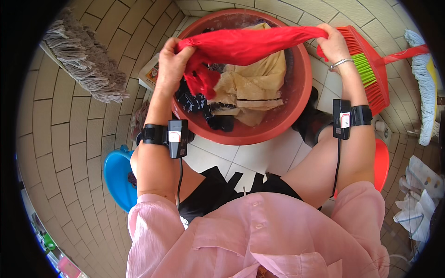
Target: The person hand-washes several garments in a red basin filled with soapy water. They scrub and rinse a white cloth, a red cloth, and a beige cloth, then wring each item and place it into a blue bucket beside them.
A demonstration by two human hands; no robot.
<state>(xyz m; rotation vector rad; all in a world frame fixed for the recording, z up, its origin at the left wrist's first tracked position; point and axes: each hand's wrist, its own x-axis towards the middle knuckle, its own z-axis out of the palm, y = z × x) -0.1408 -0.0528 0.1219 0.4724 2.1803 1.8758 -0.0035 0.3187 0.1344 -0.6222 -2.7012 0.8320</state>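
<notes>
A red cloth (243, 47) is stretched between my two hands above a large red plastic basin (243, 139). My left hand (175, 59) grips one end, with a bunched part of the cloth hanging below it into the basin. The other end is in my right hand (333, 43), beyond the basin's right rim. Inside the basin lie a wet beige garment (257, 80) and, to its left and below, dark wet cloth (222, 122). Some water shows around them.
At the left are a grey string mop head (87, 62) and a blue bucket (120, 177). A red broom (377, 69), a white-and-yellow mop head (424, 90) and a red bucket (381, 165) stand at the right. Tiled walls surround the basin closely.
</notes>
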